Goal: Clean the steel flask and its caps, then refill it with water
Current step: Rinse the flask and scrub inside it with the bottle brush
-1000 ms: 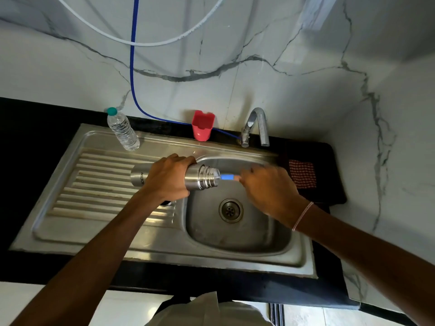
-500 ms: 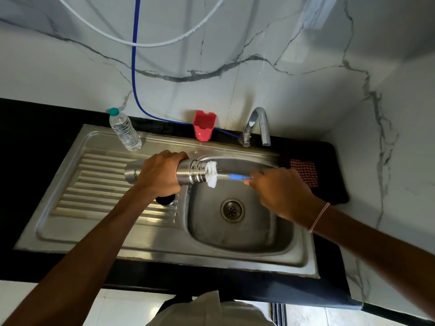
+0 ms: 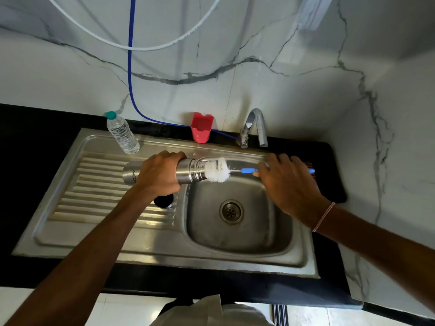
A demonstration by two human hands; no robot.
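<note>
Moved: Your brush [image 3: 217, 170] has slid outward. A second ago only its blue handle showed at the mouth; now the white bristle head is almost wholly out, and your right hand [image 3: 287, 182] has drawn away from the left grip.
Meaning: This looks like the out-stroke of the inside scrub. Rinsing, the caps and refilling are still ahead.
Flask: The steel flask [image 3: 190, 171] lies on its side in the air over the sink [image 3: 164, 252], with its mouth towards your right grip.
Left grip: Your left hand [image 3: 160, 175] is wrapped round the flask's body.
Right grip: Your fingers are curled over the brush handle, and its blue end pokes out beyond them.
Cap: A dark round cap [image 3: 163, 200], as I judge it, sits just below your left grip.
Writing: "MILTO" shows at the flask's base end, behind your left grip; the rest is hidden.
Beyond: The plastic bottle [image 3: 121, 134] has no label you could read.
</note>
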